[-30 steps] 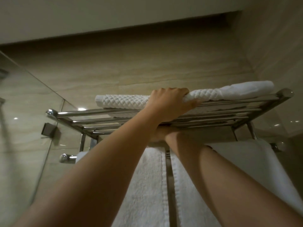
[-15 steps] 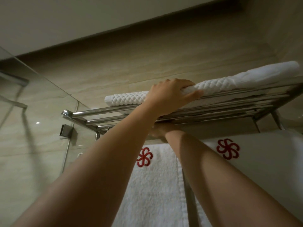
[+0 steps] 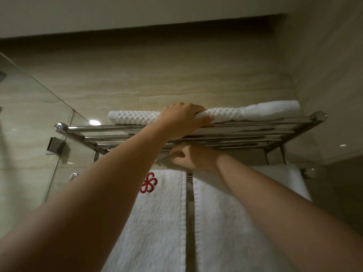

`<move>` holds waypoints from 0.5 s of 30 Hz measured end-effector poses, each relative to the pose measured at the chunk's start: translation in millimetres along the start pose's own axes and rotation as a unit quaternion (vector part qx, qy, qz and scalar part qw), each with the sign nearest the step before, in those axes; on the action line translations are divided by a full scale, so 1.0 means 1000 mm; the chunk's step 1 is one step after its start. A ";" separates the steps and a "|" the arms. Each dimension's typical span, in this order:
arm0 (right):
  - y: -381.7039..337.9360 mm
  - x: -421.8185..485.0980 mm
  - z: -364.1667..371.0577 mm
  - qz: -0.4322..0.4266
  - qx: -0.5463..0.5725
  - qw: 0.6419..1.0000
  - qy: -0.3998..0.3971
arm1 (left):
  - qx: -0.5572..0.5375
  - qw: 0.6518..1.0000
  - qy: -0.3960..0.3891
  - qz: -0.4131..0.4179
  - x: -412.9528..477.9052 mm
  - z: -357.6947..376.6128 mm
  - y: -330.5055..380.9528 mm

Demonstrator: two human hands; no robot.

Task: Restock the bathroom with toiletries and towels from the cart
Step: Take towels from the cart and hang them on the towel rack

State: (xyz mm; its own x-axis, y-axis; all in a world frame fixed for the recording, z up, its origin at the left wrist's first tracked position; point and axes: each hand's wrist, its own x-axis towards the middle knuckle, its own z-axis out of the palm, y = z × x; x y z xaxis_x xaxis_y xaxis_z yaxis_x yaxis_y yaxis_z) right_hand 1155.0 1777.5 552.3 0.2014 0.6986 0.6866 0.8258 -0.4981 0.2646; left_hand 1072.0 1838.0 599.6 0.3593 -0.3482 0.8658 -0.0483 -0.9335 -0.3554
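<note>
A folded white waffle towel [image 3: 245, 112] lies on top of the chrome towel rack [image 3: 110, 128] high on the wall. My left hand [image 3: 182, 118] reaches up and grips the towel's front edge, fingers over the top and thumb along the front. My right hand [image 3: 193, 158] is just under the rack with its fingers curled, pinching what looks like a pale fabric edge at the top of the left hanging towel [image 3: 157, 222]. That towel bears a red flower emblem [image 3: 148, 185]. A second white towel [image 3: 235, 222] hangs to its right, partly behind my right forearm.
A glass shower panel [image 3: 29, 118] stands at the left, fixed to the wall by a metal clamp [image 3: 56, 145]. Beige stone wall runs behind the rack and meets a side wall at the right corner [image 3: 314, 85]. The ceiling is close above.
My right hand has dropped from tight under the rack bars to just below them, and its curled fingers now show. My left hand stays on the folded towel. The view has shifted slightly.
</note>
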 end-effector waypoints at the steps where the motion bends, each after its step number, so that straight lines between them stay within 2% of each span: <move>1: 0.001 -0.007 -0.006 -0.013 -0.012 1.000 0.024 | 0.004 1.000 -0.013 -0.003 0.000 -0.002 0.001; 3: 0.007 -0.031 -0.022 -0.036 -0.067 0.995 0.071 | 0.023 0.999 -0.032 -0.012 -0.001 -0.006 0.002; 4: 0.011 -0.042 -0.029 -0.066 -0.083 0.986 0.129 | 0.030 0.999 -0.037 -0.018 -0.003 -0.008 0.001; 7: 0.021 -0.071 -0.045 -0.175 -0.154 0.915 0.330 | 0.040 0.998 -0.033 -0.022 -0.014 -0.013 -0.008; 9: 0.029 -0.081 -0.058 -0.168 -0.198 0.884 0.388 | 0.048 0.998 -0.025 -0.013 -0.023 -0.017 -0.017; 11: 0.039 -0.084 -0.072 -0.122 -0.238 0.881 0.391 | 0.064 0.998 -0.024 -0.018 -0.032 -0.021 -0.027; 15: 0.057 -0.094 -0.085 -0.011 -0.246 0.936 0.251 | 0.122 0.991 -0.009 -0.056 -0.049 -0.023 -0.037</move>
State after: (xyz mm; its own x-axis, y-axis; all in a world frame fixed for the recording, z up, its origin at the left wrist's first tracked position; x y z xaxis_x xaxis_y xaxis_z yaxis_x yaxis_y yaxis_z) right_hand 1138.8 1639.8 560.5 -0.1882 0.4428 0.8766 0.4587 -0.7496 0.4772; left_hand 1034.8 1887.5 578.3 0.3670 -0.2407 0.8985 0.2186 -0.9166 -0.3348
